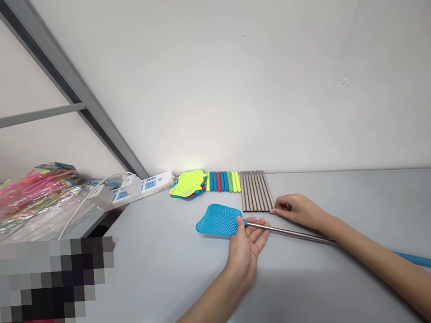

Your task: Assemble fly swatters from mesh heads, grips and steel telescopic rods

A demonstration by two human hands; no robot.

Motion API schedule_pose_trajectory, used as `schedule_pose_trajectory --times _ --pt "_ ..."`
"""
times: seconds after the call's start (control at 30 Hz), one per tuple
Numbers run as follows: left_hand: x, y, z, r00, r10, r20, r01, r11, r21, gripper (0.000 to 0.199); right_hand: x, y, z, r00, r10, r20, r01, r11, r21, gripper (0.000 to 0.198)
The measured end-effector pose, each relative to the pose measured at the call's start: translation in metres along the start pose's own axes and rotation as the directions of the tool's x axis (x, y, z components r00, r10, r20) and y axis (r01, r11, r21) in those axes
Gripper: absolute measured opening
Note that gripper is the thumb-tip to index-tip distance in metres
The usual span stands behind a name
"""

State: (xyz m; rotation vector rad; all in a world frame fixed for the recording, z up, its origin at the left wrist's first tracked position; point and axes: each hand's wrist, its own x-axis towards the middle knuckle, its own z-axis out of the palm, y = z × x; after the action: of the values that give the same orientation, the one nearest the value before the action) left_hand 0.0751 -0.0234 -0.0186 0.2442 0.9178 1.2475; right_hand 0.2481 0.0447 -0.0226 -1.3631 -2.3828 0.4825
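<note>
My left hand (pixel 245 248) holds a blue fly swatter (pixel 219 220) by its neck, thumb on top and the other fingers stretched out beneath. The swatter's metal shaft (pixel 290 232) runs right and passes behind my right forearm. Its blue handle (pixel 425 261) shows again beyond the arm. My right hand (pixel 294 209) is closed, its fingertips pinching the near end of the rightmost tube in a row of metal tubes (pixel 254 193). Left of the tubes lie several coloured handles (pixel 224 181) side by side. Beside those is a stack of swatter heads (pixel 188 184), yellow on top.
A white power strip (pixel 158 181) with plugged-in adapters and cables lies along the left edge. Past it, clear plastic bags with pink items (pixel 36 193) are piled up. A white wall (pixel 269 79) rises behind the grey table (pixel 163 263). A pixelated patch hides the lower left.
</note>
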Motion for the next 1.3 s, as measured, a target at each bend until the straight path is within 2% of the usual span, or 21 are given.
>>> schedule_pose_trajectory --times 0.23,0.37,0.47,0.53,0.57,0.63,0.77,0.9,0.97,1.07,1.13,1.2,1.3 --pt "0.003 -0.002 -0.003 1.0 -0.006 -0.001 0.005 1.0 -0.015 0.024 0.003 0.005 -0.006 0.992 0.103 0.074 -0.112 0.986 0.127 0.036" --pt "0.001 -0.001 -0.003 1.0 0.005 -0.01 -0.006 0.999 -0.043 0.022 -0.007 -0.001 -0.015 0.978 0.162 0.128 -0.185 0.962 0.199 0.038" --pt "-0.003 0.0 0.0 0.998 0.027 -0.05 -0.03 0.997 -0.066 0.022 -0.024 -0.009 -0.024 0.945 0.145 0.294 -0.239 0.918 0.316 0.037" --pt "-0.005 0.002 0.001 0.997 0.04 -0.071 -0.045 0.996 -0.081 0.022 -0.035 -0.015 -0.027 0.904 0.103 0.415 -0.256 0.908 0.332 0.034" --pt "-0.005 0.002 0.002 0.996 0.049 -0.078 -0.055 0.995 -0.086 0.023 -0.039 -0.017 -0.028 0.895 0.1 0.435 -0.261 0.908 0.328 0.035" --pt "-0.006 0.003 0.003 0.993 0.08 -0.081 -0.087 0.993 -0.08 0.024 -0.043 -0.022 -0.026 0.893 0.11 0.436 -0.271 0.905 0.329 0.037" --pt "-0.008 0.0 0.002 0.988 0.153 -0.026 -0.154 0.987 -0.039 0.023 -0.044 -0.027 -0.02 0.927 0.141 0.348 -0.262 0.906 0.331 0.036" --pt "-0.014 -0.007 0.002 0.992 0.128 0.001 -0.127 0.989 -0.078 0.023 -0.045 -0.027 -0.024 0.919 0.17 0.355 -0.297 0.892 0.341 0.033" --pt "-0.019 -0.01 0.003 0.993 0.11 0.048 -0.105 0.99 -0.096 0.022 -0.048 -0.027 -0.028 0.877 0.19 0.442 -0.384 0.829 0.406 0.035" --pt "-0.026 -0.013 0.004 0.986 0.085 0.145 -0.074 0.994 -0.083 0.021 -0.051 -0.029 -0.03 0.726 0.184 0.662 -0.611 0.613 0.5 0.038" --pt "-0.028 -0.014 0.005 0.981 0.075 0.176 -0.064 0.996 -0.065 0.022 -0.051 -0.031 -0.029 0.641 0.158 0.751 -0.712 0.489 0.505 0.039" --pt "-0.027 -0.014 0.004 0.982 0.073 0.176 -0.066 0.997 -0.045 0.022 -0.051 -0.034 -0.026 0.636 0.133 0.76 -0.723 0.444 0.529 0.04" --pt "-0.023 -0.012 0.003 0.982 0.109 0.156 -0.106 0.994 -0.024 0.022 -0.049 -0.038 -0.025 0.714 0.106 0.692 -0.648 0.472 0.597 0.04"
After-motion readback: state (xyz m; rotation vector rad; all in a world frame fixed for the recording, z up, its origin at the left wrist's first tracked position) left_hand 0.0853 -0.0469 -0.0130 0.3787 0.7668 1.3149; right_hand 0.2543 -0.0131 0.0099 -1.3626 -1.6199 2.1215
